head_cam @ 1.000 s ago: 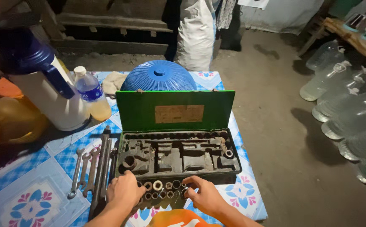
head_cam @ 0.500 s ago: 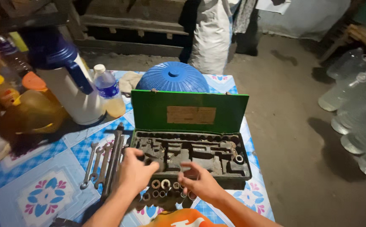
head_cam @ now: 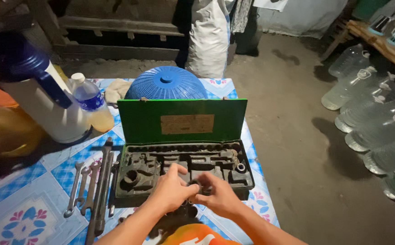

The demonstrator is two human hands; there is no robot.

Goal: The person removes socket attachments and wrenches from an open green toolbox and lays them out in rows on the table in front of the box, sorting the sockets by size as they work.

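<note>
Both hands have lifted together, pinching a dark socket above the case.

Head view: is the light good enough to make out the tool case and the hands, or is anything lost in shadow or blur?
Head view: the green tool case and both hands, left hand and right hand, are evenly lit and fairly sharp; the jug at the left edge is dark and soft; the background is deep in shadow.

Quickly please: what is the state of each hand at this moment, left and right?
Left hand: fingers curled on a small dark socket at the front of the tool case.
Right hand: fingers pinching the same socket.
</note>
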